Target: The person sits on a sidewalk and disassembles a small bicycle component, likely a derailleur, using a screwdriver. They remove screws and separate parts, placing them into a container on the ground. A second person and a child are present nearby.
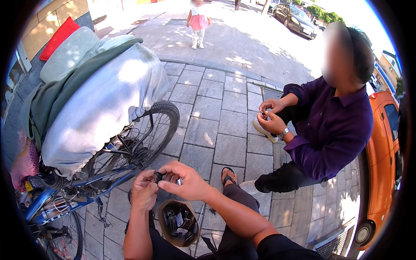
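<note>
Both my hands meet in front of me above a cardboard box. A small dark piece (158,176), too small to name, is pinched between the fingertips of my left hand (144,190) and my right hand (184,183). Something shiny and silvery (179,181) shows by the curled fingers of my right hand. Below, between my knees, stands the open cardboard box (162,217). Several small black and metallic pieces (180,222) lie loose in it; their kind is hard to make out.
At the left stands a blue bicycle (97,194) loaded with large cloth-covered bundles (108,95). A person in a purple shirt (333,125) sits at the right, holding something small. A child (198,21) stands on the far pavement. An orange car (381,160) and a dark car (294,19) are parked.
</note>
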### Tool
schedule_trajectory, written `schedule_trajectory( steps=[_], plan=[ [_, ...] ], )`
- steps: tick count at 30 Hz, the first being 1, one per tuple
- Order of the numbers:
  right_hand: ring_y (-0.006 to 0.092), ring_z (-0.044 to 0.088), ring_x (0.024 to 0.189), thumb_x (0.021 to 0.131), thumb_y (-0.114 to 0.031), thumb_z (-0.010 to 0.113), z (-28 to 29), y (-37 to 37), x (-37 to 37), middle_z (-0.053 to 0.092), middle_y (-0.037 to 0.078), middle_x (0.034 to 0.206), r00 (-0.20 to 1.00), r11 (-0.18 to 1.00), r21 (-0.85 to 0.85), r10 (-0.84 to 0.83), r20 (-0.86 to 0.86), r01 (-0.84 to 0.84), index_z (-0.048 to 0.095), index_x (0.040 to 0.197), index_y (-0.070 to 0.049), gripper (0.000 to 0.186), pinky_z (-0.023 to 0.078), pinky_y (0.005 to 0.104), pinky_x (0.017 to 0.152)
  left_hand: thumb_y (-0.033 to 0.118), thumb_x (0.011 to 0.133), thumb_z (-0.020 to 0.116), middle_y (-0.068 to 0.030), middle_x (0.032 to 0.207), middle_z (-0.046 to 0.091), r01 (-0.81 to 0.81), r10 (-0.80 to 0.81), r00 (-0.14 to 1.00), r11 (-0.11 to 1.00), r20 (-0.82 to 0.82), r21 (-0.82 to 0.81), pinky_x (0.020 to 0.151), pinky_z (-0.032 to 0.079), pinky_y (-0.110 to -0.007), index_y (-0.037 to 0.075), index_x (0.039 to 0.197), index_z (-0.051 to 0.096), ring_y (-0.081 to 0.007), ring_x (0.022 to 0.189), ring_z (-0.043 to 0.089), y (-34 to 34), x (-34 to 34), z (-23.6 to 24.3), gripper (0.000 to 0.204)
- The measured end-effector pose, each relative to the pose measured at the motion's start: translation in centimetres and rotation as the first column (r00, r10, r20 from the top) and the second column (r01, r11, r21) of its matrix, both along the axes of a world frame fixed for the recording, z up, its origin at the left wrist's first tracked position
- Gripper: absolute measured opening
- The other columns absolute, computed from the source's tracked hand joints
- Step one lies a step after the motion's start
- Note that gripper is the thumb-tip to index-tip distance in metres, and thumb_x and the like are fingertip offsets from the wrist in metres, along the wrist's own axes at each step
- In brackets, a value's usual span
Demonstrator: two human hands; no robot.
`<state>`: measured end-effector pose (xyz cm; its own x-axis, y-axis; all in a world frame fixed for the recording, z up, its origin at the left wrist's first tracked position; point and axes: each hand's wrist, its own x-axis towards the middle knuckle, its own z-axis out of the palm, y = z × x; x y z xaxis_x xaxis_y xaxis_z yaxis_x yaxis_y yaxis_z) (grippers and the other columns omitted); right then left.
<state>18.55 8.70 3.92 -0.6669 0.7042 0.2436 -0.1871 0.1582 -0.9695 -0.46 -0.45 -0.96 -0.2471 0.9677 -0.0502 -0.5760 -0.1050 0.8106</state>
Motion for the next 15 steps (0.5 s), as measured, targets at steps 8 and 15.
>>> schedule_trajectory(
  steps=[8, 15],
  plan=[
    [0.0124, 0.065, 0.093, 0.093, -0.013, 0.080, 0.7, 0.1, 0.6, 0.062, 0.008, 0.115, 0.996, 0.998, -0.029, -0.054, 0.065, 0.056, 0.068, 0.126, -0.001, 0.037, 0.054, 0.0262, 0.077, 0.012, 0.087, 0.086, -0.0137, 0.120, 0.073, 0.055, -0.058, 0.996, 0.998, 0.074, 0.036, 0.092, 0.059, -0.033, 0.002, 0.127, 0.063, -0.0214, 0.109, 0.071, 0.7, 1.0, 0.7, 0.047],
    [0.0148, 0.064, 0.096, 0.093, -0.017, 0.080, 1.8, -0.2, 2.1, 0.061, 0.008, 0.119, 0.986, 1.000, 0.030, 0.001, 0.167, -0.006, 0.067, 0.128, -0.004, 0.040, 0.053, 0.0275, 0.081, 0.011, 0.089, 0.085, -0.0212, 0.121, 0.073, 0.154, -0.155, 0.987, 0.988, 0.043, 0.024, 0.096, 0.060, -0.043, 0.000, 0.127, 0.062, -0.0310, 0.113, 0.072, -0.5, 1.3, 1.5, 0.046]
  ],
)
